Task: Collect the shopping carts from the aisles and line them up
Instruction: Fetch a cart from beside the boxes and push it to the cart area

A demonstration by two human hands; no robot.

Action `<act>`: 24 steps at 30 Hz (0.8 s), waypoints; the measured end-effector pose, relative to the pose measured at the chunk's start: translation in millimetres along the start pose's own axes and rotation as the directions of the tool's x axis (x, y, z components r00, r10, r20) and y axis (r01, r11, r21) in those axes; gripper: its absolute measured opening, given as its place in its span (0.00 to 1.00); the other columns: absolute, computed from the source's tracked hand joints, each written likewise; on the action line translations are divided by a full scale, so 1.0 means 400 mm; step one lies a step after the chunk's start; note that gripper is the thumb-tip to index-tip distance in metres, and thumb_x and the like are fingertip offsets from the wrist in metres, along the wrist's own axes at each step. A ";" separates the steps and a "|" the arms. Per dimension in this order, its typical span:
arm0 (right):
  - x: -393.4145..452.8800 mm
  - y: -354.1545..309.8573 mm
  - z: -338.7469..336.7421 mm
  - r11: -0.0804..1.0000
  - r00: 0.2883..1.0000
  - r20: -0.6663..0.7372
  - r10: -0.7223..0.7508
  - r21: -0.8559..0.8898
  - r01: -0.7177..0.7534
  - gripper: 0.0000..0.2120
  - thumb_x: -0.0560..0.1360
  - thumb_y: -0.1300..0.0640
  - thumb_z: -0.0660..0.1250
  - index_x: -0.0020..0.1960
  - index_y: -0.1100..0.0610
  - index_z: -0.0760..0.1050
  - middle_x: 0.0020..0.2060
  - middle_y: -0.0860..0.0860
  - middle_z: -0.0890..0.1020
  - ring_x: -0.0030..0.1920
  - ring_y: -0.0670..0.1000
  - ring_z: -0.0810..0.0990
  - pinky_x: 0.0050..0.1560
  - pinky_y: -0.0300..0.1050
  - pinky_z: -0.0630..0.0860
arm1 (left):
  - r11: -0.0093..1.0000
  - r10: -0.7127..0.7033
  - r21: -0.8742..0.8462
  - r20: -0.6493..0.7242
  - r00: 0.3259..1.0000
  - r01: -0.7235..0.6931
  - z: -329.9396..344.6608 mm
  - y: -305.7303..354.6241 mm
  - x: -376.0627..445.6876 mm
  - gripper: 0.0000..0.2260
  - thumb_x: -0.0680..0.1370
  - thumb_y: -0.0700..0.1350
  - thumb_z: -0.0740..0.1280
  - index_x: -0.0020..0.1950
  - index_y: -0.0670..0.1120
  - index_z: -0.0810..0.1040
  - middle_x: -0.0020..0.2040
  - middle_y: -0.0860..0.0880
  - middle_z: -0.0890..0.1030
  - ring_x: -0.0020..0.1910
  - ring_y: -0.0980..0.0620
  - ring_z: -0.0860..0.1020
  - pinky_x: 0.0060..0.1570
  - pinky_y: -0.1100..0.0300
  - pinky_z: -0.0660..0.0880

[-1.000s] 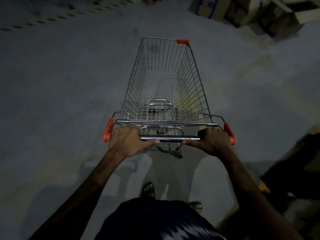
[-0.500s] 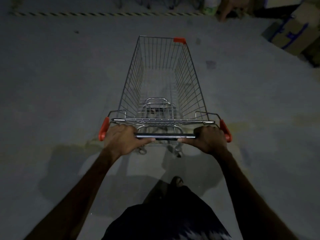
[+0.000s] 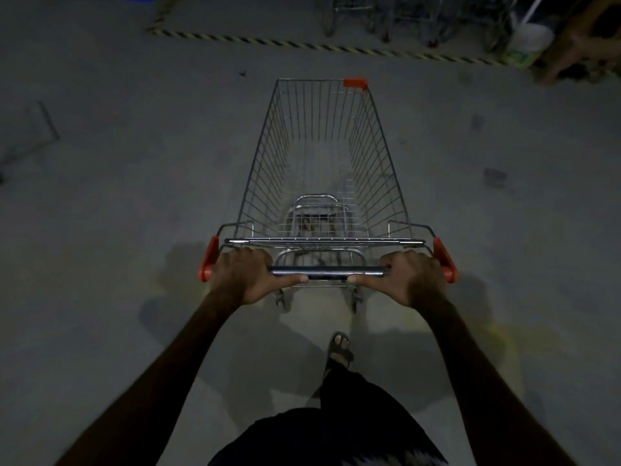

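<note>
Both hands are wrapping the handle bar [image 3: 327, 272]: left hand [image 3: 244, 276] and right hand [image 3: 414, 276] near its ends, each grip closed full around it, thumbs under. Empty cart [image 3: 322, 169] is sitting on the floor [image 3: 117, 196], pointing at parked carts [image 3: 413, 18] past the striped line [image 3: 302, 45]. Advice: keep pushing evenly, nose straight into the row.

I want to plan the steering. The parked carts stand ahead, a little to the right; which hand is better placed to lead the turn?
Probably the left hand: pushing its end of the handle bar swings the cart right, toward the parked carts. The right hand grips equally firmly.
</note>
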State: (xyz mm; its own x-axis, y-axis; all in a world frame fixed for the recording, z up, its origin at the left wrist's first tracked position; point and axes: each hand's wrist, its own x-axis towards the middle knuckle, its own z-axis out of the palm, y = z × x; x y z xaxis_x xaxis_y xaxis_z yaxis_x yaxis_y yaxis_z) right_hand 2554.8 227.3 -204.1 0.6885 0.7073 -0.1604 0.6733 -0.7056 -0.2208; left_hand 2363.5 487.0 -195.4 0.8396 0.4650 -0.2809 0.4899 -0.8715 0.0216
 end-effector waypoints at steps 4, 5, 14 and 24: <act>0.159 0.024 -0.048 0.999 0.998 0.038 -0.040 -0.015 0.041 0.47 0.56 0.07 0.45 0.34 0.50 0.74 0.29 0.44 0.78 0.32 0.46 0.78 0.37 0.40 0.71 | 0.998 -0.050 0.041 0.024 0.998 0.049 -0.043 -0.001 0.120 0.46 0.64 0.90 0.46 0.42 0.52 0.83 0.42 0.51 0.84 0.41 0.50 0.78 0.45 0.56 0.70; 0.194 0.029 -0.060 0.998 0.998 0.035 -0.059 -0.035 0.060 0.46 0.57 0.08 0.46 0.34 0.50 0.74 0.29 0.43 0.77 0.31 0.44 0.76 0.35 0.39 0.68 | 0.997 -0.055 0.063 0.007 0.998 0.055 -0.051 -0.002 0.150 0.46 0.64 0.89 0.47 0.42 0.52 0.84 0.41 0.51 0.84 0.42 0.50 0.80 0.45 0.56 0.69; 0.520 0.063 -0.150 0.994 0.993 0.055 -0.106 -0.034 0.108 0.40 0.59 0.12 0.53 0.33 0.50 0.73 0.28 0.43 0.74 0.33 0.47 0.74 0.38 0.42 0.66 | 0.993 -0.114 0.036 -0.030 0.993 0.115 -0.124 -0.031 0.431 0.48 0.61 0.91 0.43 0.39 0.51 0.81 0.39 0.53 0.82 0.42 0.49 0.81 0.46 0.54 0.71; 0.921 0.104 -0.179 0.991 0.983 -0.128 -0.130 -0.006 0.130 0.40 0.58 0.10 0.53 0.25 0.49 0.66 0.22 0.42 0.67 0.31 0.49 0.77 0.39 0.42 0.67 | 0.991 -0.127 -0.048 -0.070 0.989 0.124 -0.213 -0.107 0.796 0.45 0.63 0.90 0.46 0.34 0.51 0.78 0.31 0.54 0.77 0.32 0.55 0.75 0.42 0.56 0.71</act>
State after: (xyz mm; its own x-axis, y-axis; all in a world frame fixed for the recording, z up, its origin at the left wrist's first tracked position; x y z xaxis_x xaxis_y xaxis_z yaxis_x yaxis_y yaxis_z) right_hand 2855.8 455.3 -203.3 0.6241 0.7813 -0.0062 0.7587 -0.6079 -0.2341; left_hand 2629.9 685.8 -204.1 0.7850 0.5818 -0.2131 0.6008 -0.7987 0.0325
